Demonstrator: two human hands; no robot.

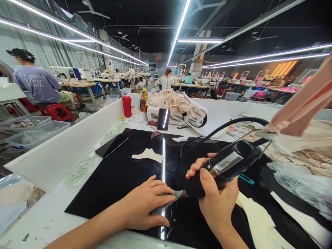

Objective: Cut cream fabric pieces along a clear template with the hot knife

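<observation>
My right hand (216, 200) is wrapped round a black corded hand tool (225, 165) with a metal plate, its tip pointing down at the glossy black work surface (124, 173). My left hand (145, 204) lies flat, fingers spread, pressing a small dark piece of material (166, 205) onto that surface just beside the tool's tip. The tool's black cable (228, 125) arcs up and back. A pale cut fabric piece (148, 155) lies farther back on the black surface.
A white-walled table (64, 148) holds a black phone (111, 145), coiled white cord (83, 167), red cup (127, 105), bottle (144, 100), a white box (171, 117) piled with beige fabric, and plastic bags (303, 183) at right. People sit at sewing tables behind.
</observation>
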